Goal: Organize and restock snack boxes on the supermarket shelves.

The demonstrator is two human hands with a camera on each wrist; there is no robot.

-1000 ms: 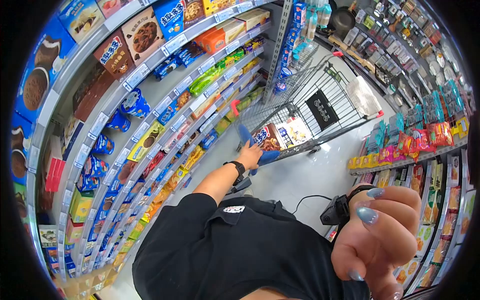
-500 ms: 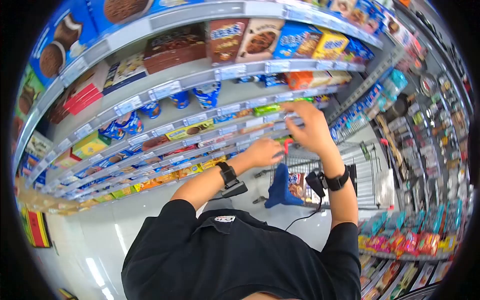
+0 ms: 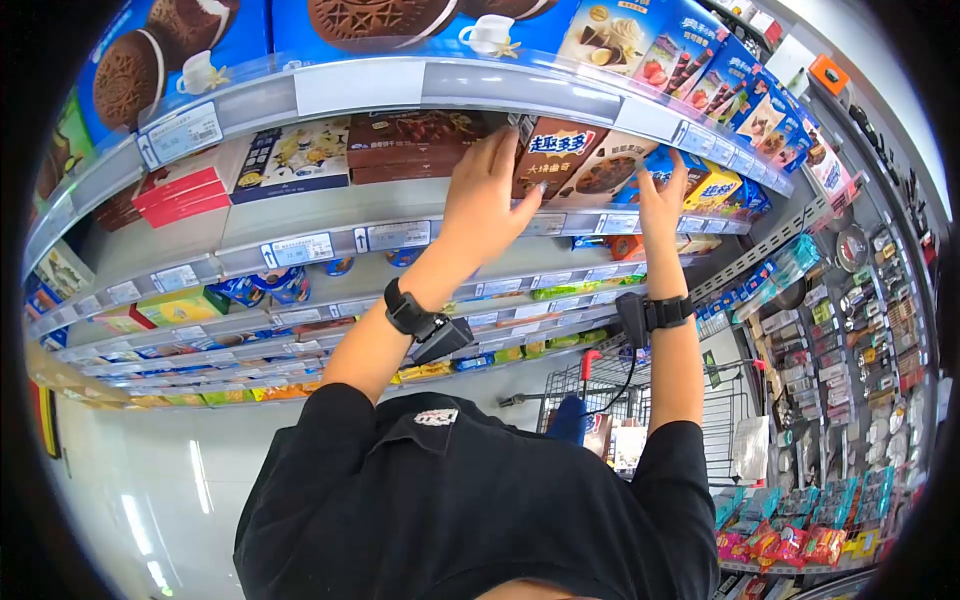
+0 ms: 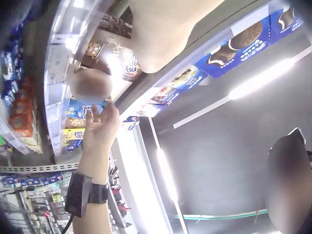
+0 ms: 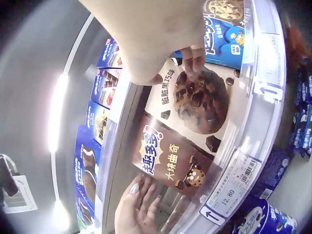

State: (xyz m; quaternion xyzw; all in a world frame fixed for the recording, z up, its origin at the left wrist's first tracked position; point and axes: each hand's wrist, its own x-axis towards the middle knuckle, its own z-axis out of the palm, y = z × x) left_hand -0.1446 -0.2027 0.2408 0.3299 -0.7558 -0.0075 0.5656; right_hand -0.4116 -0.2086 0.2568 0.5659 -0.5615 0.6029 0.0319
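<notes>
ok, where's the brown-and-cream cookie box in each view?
Head: upper middle, brown-and-cream cookie box between left hand and right hand.
Left wrist: upper left, brown-and-cream cookie box turned sideways; a blurred patch hides part of it.
Right wrist: about the centre, brown-and-cream cookie box, tilted and largest.
Shared landmark: the blue cookie box next along the row, visible in all three.
</notes>
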